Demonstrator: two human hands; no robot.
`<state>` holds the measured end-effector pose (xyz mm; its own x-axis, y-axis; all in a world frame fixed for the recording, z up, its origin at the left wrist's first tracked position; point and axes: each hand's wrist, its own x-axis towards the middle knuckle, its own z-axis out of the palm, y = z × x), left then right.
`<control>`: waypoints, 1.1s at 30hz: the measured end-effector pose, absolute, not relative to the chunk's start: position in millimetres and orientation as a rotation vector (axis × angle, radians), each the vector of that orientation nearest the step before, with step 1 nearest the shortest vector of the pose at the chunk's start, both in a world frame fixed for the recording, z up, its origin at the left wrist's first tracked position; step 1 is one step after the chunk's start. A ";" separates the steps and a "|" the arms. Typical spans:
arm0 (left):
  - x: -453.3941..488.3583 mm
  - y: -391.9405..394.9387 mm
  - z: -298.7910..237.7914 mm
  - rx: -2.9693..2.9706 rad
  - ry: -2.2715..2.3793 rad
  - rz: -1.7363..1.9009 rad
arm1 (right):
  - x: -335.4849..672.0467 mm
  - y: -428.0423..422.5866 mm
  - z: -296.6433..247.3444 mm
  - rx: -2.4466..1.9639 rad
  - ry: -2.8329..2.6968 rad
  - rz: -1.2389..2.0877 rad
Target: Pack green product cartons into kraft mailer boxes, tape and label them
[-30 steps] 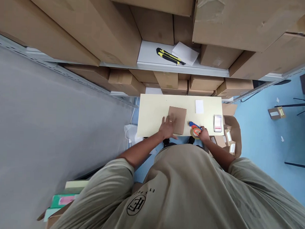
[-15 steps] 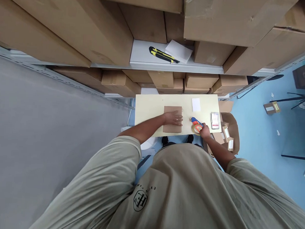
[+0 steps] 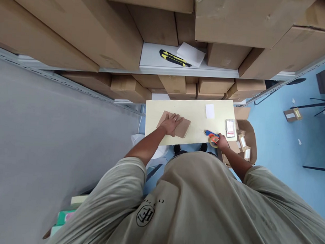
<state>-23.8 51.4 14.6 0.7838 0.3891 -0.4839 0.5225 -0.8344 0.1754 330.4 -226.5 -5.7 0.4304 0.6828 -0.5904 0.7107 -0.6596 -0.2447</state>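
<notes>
A flat brown cardboard box [image 3: 182,128] lies turned at an angle on the pale yellow table [image 3: 197,112]. My left hand [image 3: 171,124] rests on top of it, fingers spread, a ring on one of them. To the right, near the table's front edge, my right hand [image 3: 222,142] is wrapped round the handle of a blue and orange tape dispenser [image 3: 212,134]. The roll of tape hangs at its lower side, and its head points left toward the box. A faint strand, perhaps clear tape, runs between dispenser and box.
On the table lie a white paper [image 3: 209,111] and a phone-like device [image 3: 230,128]. An open carton [image 3: 251,139] holding small boxes stands by the right end. Above, a shelf [image 3: 154,57] carries cartons and a black-yellow utility knife [image 3: 174,58]. A grey wall [image 3: 45,132] bounds the left.
The box has turned from square to slanted and shifted left under my left hand, whose fingers are now more spread. My right hand and the tape dispenser have moved slightly right and nearer my body.
</notes>
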 end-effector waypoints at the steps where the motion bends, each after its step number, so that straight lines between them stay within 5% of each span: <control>1: -23.8 44.5 16.4 2.657 0.760 -0.627 | 326.8 -226.0 -4.6 2.627 1.256 -1.075; 8: -4.9 -10.8 20.4 2.501 1.189 -0.528 | 302.1 -209.7 3.6 2.592 1.303 -1.130; 24: -4.9 -6.3 2.0 2.523 1.114 -0.480 | 288.9 -120.5 38.2 1.883 1.735 -0.738; 33: -3.1 -7.5 0.2 2.519 1.086 -0.492 | 279.0 -88.6 25.2 1.774 1.796 -0.782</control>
<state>-3.1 -7.5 0.2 0.6455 0.6211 -0.4445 0.7438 -0.6435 0.1808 279.0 -88.6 25.2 -0.0321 0.7155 -0.6978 0.9983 -0.0109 -0.0571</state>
